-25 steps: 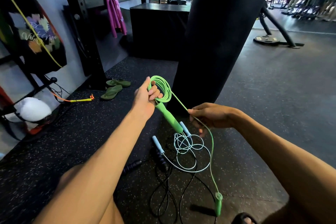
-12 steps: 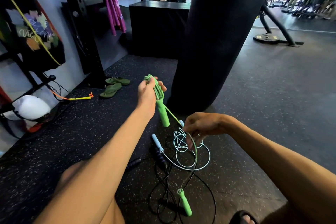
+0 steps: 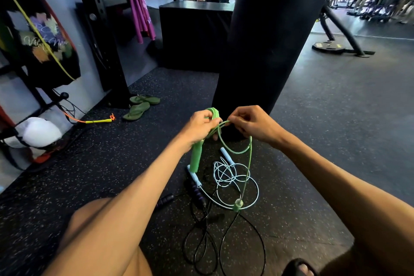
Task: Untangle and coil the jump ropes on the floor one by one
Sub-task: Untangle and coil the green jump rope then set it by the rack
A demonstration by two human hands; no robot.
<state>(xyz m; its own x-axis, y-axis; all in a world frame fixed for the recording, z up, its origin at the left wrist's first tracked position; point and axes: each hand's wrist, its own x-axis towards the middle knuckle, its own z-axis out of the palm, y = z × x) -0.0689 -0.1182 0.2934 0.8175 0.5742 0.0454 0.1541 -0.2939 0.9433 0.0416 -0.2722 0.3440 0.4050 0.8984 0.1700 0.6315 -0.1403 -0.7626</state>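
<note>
The left hand [image 3: 199,125] clamped a bundle of thin, glossy green rope [image 3: 250,150], one smooth handle [image 3: 195,160] hanging below it, while the right hand [image 3: 253,125] pinched a loop of the same cord just beside it. Under them a pale blue rope [image 3: 226,175] and a black rope [image 3: 201,246] lay in loose tangled rings on the speckled rubber floor [image 3: 134,163], near a round black punching bag [image 3: 268,40], with open floor to the right.

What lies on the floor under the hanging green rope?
A light blue rope loosely looped, crossing a black rope. The green handle hides part of one blue handle.
</note>
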